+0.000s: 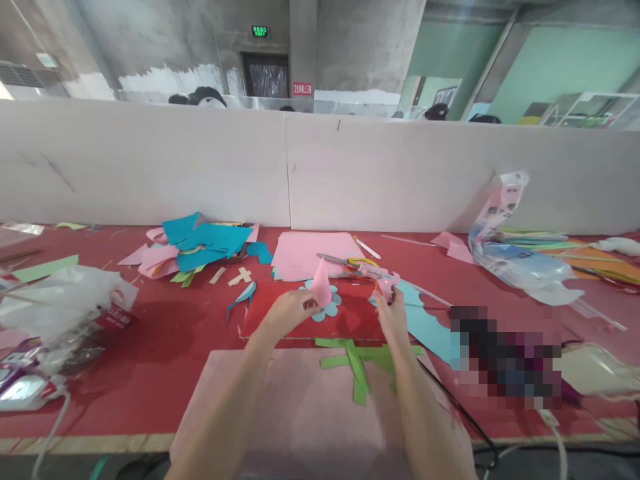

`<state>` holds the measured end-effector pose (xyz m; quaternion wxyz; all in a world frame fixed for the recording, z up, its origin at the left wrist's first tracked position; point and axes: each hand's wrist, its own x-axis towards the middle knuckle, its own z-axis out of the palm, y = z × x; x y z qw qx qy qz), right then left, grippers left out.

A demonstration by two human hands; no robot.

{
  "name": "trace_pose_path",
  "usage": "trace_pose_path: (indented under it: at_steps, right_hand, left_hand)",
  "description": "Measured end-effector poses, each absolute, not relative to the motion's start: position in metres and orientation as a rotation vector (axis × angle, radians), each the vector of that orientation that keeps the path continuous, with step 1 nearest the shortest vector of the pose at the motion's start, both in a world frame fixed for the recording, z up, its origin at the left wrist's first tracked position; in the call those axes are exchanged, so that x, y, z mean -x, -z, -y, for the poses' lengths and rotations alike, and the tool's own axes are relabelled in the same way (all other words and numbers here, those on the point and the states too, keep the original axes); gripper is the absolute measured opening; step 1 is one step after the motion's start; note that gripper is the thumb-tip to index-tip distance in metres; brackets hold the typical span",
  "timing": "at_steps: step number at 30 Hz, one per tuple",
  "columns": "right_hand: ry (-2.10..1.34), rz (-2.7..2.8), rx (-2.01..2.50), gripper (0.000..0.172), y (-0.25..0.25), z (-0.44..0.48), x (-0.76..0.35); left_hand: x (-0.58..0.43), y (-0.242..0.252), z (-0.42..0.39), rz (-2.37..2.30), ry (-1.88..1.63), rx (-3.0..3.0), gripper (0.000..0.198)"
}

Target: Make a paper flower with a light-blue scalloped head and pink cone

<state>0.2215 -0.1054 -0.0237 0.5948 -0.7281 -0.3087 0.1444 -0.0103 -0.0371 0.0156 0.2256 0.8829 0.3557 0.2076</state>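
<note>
My left hand [295, 310] pinches the lower edge of a pink paper cone [321, 287], which stands point up over a light blue paper flower [332, 305]. The flower lies on a red board [275, 303], and the cone covers part of it. My right hand [391, 310] is closed around a pink tool with an orange part, which looks like a hot glue gun [384, 281]. Fingers hide some of its grip. Just behind, scissors [333, 259] with yellow and orange handles lie across a stack of pink sheets [305, 248].
Green paper strips [355, 367] lie on a pale pink sheet [240, 400] in front. Blue and pink scraps [210, 239] are piled at back left. A scalloped light blue piece [430, 327] lies right, near a plastic packet [520, 257]. A white partition [200, 167] stands behind.
</note>
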Motion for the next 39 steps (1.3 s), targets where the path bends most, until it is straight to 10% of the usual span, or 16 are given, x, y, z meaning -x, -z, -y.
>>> trace_pose_path:
  at_steps: [12,22,28,39]
  right_hand:
    - [-0.240,0.615,1.799,0.062,0.010,0.111,-0.212]
    - [-0.199,0.606,1.796,0.058,0.007,0.110,-0.209]
    - [-0.219,0.640,1.750,0.058,0.010,0.109,-0.209]
    - [-0.215,0.697,1.771,0.060,0.014,0.110,-0.210]
  left_hand:
    - [0.002,0.004,0.030,-0.939,-0.385,-2.652,0.018]
    - [-0.011,0.010,0.035,-1.275,-1.124,-2.228,0.019]
    - [-0.019,0.027,0.025,-1.123,-0.999,-2.203,0.063]
    - [-0.018,0.013,0.031,-1.194,-1.000,-2.282,0.066]
